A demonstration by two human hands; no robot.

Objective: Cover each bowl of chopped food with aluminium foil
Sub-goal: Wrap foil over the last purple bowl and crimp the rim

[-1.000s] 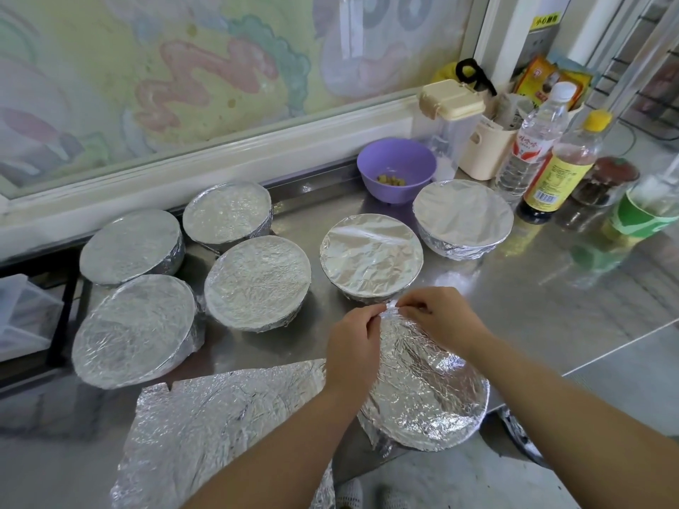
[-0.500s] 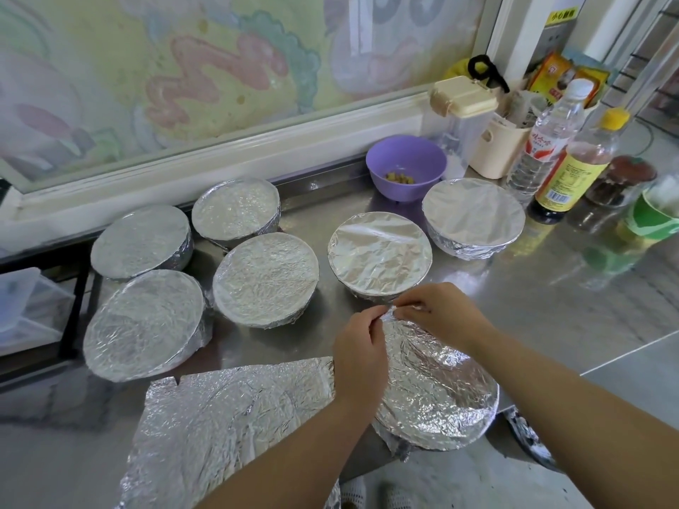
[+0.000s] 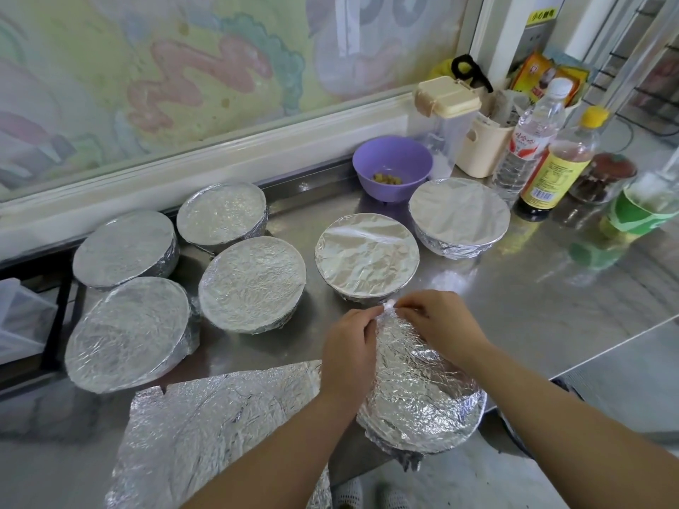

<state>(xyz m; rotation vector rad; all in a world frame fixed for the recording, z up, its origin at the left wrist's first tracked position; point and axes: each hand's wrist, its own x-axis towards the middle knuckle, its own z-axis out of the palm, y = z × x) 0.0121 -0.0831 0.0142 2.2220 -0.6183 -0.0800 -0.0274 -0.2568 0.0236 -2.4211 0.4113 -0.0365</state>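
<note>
"Now, the bowl under your hands: condition?"

"The front bowl [image 3: 422, 394] sits at the near edge of the steel counter [image 3: 551, 288], directly before me. Its top is fully skinned in crinkled foil and the skirt is folded down round the wall, ragged on the near side. At the far rim a small peak of foil stands up. My left hand [image 3: 349, 347] and right hand [image 3: 441, 321] each pinch that peak between thumb and fingertips, the two hands nearly touching."

"Progress?"

"The six covered bowls [image 3: 367, 251] stand behind it: four clustered to the left, two to the right, all tops flat. The purple bowl [image 3: 391, 167] at the back holds a few yellowish bits and stands open. I judge that it alone is left once this rim is closed."

"Material?"

"A loose foil sheet [image 3: 220, 427], creased, lies flat beside the front bowl, partly under my left forearm. It is probably enough for the purple bowl."
</note>
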